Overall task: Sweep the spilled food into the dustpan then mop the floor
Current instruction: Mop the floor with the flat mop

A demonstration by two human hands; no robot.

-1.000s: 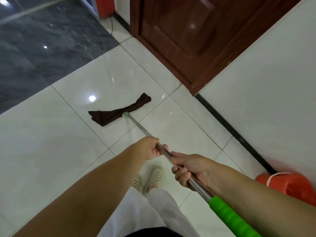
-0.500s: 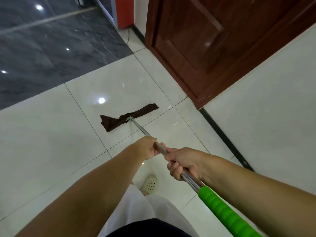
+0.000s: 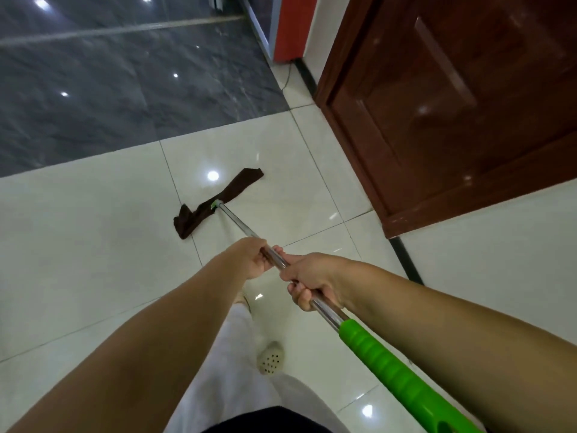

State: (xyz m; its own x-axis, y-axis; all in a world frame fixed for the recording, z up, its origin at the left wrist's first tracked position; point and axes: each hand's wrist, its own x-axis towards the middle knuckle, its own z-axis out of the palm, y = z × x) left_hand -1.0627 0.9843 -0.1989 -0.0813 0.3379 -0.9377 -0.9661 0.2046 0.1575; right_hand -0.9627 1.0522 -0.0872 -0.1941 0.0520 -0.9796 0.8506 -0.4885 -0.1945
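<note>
At nine to eleven o'clock we see a dark grey marble floor, glossy with ceiling-light reflections, meeting the white floor tiles along a straight edge that runs from the left side up toward twelve o'clock. The white tiles are shiny too, and thin grout lines cross them. Open tile spreads wide toward eight and nine o'clock.

Near the centre, the brown mop cloth lies flat on the white tiles, its ends pointing to seven and one o'clock. The steel mop pole runs from it toward five o'clock and ends in a green handle grip.

We hold the pole with both hands: the left hand wraps around it farther down, the right hand curls around it just above the green grip, and the two hands almost touch. Below, at six o'clock, a white trouser leg and a perforated cream clog stand on the tiles.

At one to two o'clock a dark red wooden door stands close beside the mop's path. A red panel stands at twelve o'clock. A white wall with a black baseboard closes the side at three o'clock.
</note>
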